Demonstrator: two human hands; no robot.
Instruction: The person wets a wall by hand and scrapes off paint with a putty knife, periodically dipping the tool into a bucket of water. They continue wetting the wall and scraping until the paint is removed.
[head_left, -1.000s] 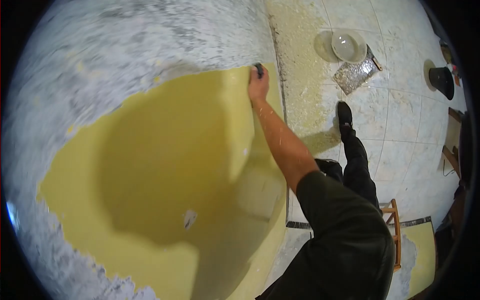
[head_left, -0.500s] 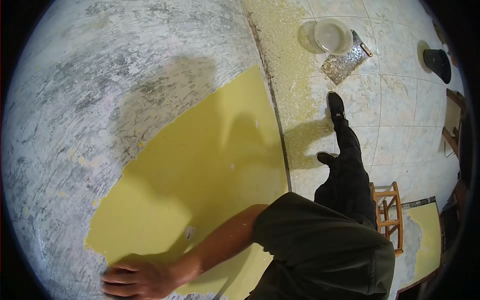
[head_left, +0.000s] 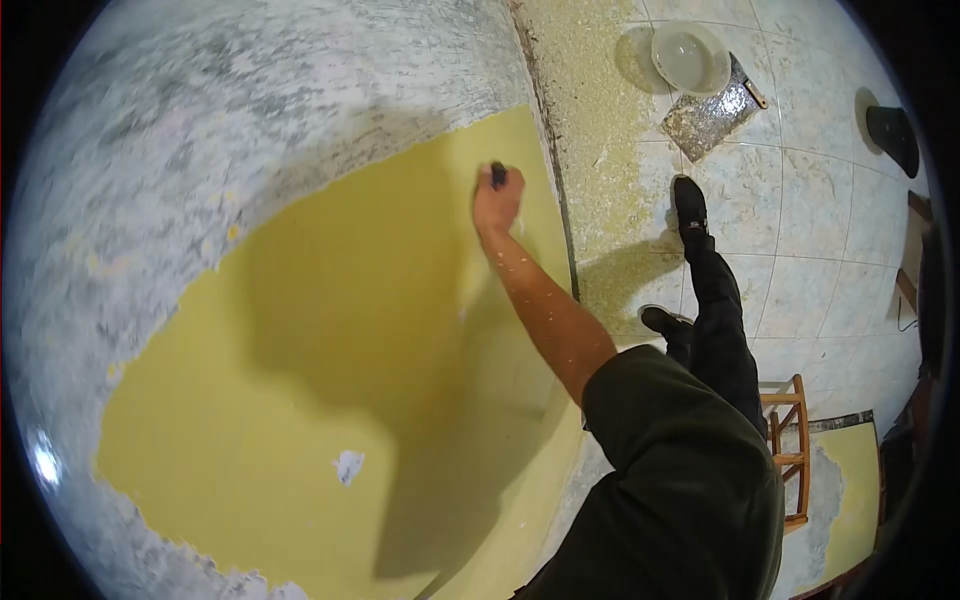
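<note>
Yellow paint [head_left: 180, 400] is coating much of the wall around our right hand [head_left: 497, 205], while mottled grey-white surface is showing beyond its ragged edge. The hand is curling closed around a small dark tool [head_left: 498, 176], which is sticking out at the thumb side; whether its edge is touching the paint, we cannot tell. Our left hand is staying out of the picture.

We seem to be working through a scraping stroke, judging by the yellow flakes [head_left: 600, 120] lying on the floor beside the hand. A further stroke would be calling for a firm grip and a low, flat edge against the paint.

Past the hand, down on the tiles, a pale round basin [head_left: 719, 62] is holding cloudy liquid. Just beside it, a broad, speckled metal sheet [head_left: 708, 122] is lying flat. Farther from the hand, a black bucket [head_left: 890, 140] is standing; its contents are not showing.
</note>
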